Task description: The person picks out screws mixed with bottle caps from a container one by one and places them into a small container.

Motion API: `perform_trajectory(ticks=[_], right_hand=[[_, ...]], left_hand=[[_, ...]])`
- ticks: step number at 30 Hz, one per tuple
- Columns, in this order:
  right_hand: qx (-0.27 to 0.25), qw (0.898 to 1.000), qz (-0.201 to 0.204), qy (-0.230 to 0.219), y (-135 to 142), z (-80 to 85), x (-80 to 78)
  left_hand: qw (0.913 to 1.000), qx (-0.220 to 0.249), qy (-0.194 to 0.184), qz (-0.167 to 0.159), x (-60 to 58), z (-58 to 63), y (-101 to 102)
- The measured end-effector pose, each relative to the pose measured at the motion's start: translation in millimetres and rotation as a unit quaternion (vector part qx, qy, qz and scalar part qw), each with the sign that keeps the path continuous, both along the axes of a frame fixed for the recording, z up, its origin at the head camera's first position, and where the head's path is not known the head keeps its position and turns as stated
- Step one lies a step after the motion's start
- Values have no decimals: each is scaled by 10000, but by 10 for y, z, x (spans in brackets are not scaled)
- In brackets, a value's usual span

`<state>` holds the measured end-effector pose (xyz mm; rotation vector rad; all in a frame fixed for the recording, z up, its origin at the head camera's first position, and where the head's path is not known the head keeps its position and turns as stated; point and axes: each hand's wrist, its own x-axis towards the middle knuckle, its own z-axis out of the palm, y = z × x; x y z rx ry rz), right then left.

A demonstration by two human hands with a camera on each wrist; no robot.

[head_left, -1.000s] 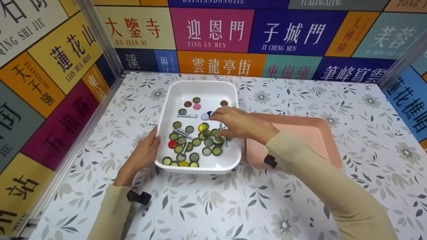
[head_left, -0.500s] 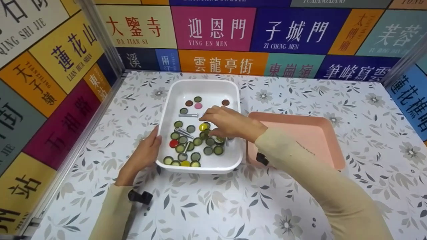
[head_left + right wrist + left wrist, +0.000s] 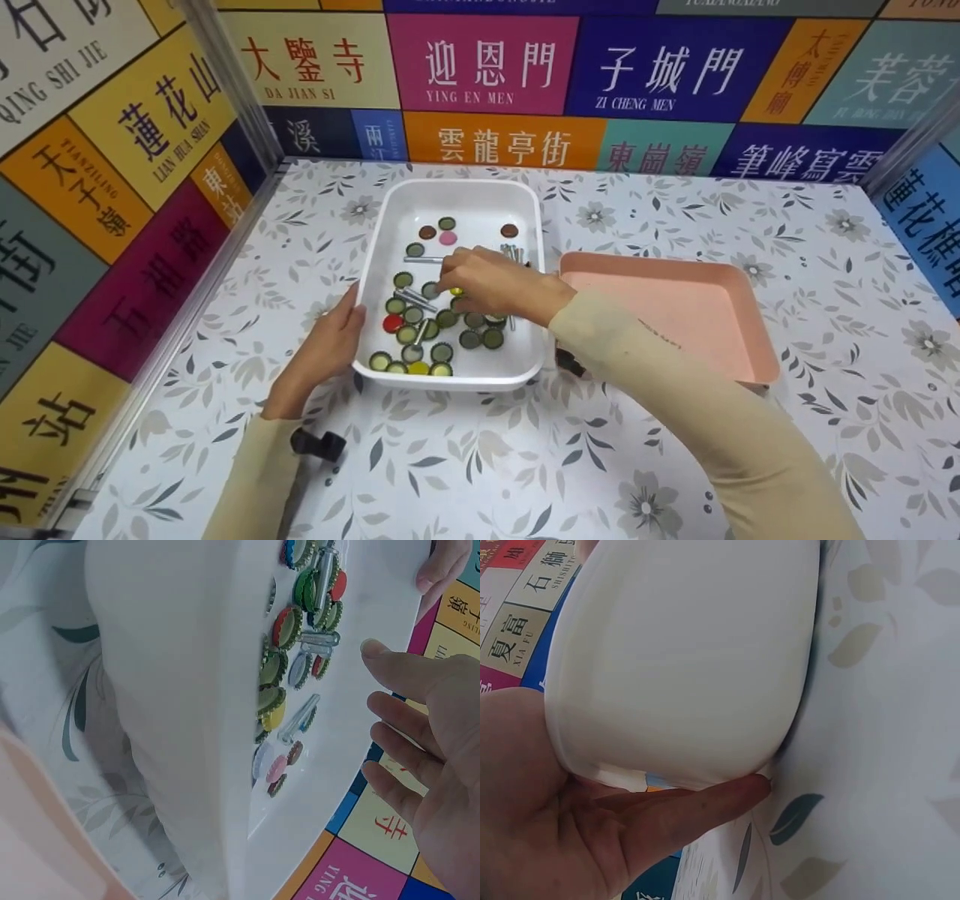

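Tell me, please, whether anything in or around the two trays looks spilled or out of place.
Nothing stands out: the bottle caps and metal rods lie loosely mixed inside the white tray, none visibly spilled onto the table, and the pink tray sits beside it.

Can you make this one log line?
left hand: holds white tray | right hand: over bottle caps, nothing visibly held | pink tray: alongside

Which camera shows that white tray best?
The head view: the white tray appears nearly whole, bottle caps inside, though the right hand covers part. The left wrist view shows only its outside; the right wrist view, part of its wall and inside.
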<state>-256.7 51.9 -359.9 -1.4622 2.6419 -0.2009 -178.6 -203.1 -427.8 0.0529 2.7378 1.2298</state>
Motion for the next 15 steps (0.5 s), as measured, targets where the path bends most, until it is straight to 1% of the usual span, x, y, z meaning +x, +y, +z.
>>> perform_trajectory(ticks=[5,8,15], right_hand=[[60,10000,16,18,-78,-48,-1],[94,9999,78,68,-118,-74,-5],[200,9986,321,361,-209,-142,-13]], left_hand=[[9999,59,107,-5,7,7,4],[9999,81,96,5,14,15,8],[9997,149,195,4,16,-9,8]])
